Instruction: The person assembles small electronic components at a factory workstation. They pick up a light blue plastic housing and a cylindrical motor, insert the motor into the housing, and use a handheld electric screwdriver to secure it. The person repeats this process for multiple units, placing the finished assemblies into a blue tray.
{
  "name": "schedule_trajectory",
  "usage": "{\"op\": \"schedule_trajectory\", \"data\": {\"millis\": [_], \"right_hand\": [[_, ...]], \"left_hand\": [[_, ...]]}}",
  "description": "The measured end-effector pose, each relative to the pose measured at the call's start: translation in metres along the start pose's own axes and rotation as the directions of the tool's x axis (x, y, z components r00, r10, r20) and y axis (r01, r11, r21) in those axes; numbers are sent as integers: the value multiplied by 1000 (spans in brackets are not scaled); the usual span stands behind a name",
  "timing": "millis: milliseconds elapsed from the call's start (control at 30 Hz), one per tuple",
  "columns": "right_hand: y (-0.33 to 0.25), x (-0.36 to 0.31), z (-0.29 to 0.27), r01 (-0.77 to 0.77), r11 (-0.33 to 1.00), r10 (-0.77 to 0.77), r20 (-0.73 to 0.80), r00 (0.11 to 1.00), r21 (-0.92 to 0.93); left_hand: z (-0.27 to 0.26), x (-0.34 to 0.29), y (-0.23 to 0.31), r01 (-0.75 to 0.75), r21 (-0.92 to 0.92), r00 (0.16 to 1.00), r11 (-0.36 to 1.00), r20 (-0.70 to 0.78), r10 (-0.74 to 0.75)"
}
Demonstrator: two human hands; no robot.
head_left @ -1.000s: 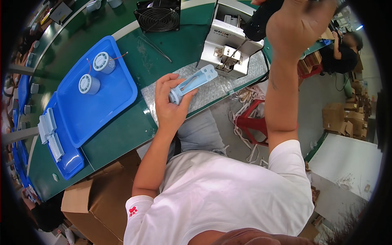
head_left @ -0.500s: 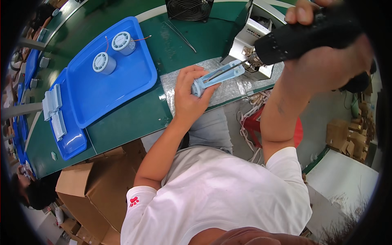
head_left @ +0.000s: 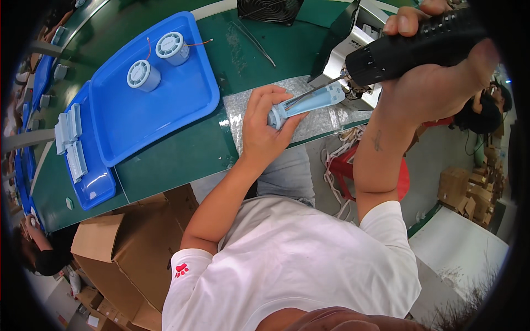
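Note:
My left hand is closed round the round end of a light-blue plastic housing, whose long open trough points to the right. In my right hand is a black electric screwdriver, held nearly level. Its thin bit slants down to the left into the trough, and the tip sits near the round end, close to my left fingers. Whether a screw is under the tip is too small to tell. Behind the screwdriver's front end stands a silver and black metal machine.
A blue tray bears two round light-blue parts with thin wires. Left of it, a smaller blue tray carries light-blue long pieces. Tweezers, a black fan and bubble wrap lie on the green table.
The housing and both hands have shifted slightly to the right in the picture, and the trough lies a little flatter. The bit stays inside it. The whole scene has also moved slightly with the head.

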State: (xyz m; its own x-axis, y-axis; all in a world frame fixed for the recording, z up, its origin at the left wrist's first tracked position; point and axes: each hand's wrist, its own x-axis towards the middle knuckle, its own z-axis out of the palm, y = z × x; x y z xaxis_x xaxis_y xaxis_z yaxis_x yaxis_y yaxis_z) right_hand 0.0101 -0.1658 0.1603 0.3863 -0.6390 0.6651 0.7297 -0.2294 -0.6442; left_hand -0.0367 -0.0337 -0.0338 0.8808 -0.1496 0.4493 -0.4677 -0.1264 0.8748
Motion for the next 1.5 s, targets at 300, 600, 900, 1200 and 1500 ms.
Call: {"op": "schedule_trajectory", "data": {"millis": [300,600,900,1200,1500], "right_hand": [[-5,0,-7,-91,986,67,173,983,139],[4,6,-48,-199,961,140,283,949,191],[-36,29,-52,-247,860,79,361,929,446],[-2,63,-44,392,920,-377,331,865,24],[8,63,-44,360,928,-372,303,877,99]], "left_hand": [[-1,-1,-1,-8,9,1000,1000,-19,9],[1,-2,-2,-20,-22,1000,1000,12,20],[1,3,3,-24,32,1000,999,-9,25],[1,1,2,-36,35,999,999,-8,37],[1,-1,3,-12,36,1000,999,8,12]]}}
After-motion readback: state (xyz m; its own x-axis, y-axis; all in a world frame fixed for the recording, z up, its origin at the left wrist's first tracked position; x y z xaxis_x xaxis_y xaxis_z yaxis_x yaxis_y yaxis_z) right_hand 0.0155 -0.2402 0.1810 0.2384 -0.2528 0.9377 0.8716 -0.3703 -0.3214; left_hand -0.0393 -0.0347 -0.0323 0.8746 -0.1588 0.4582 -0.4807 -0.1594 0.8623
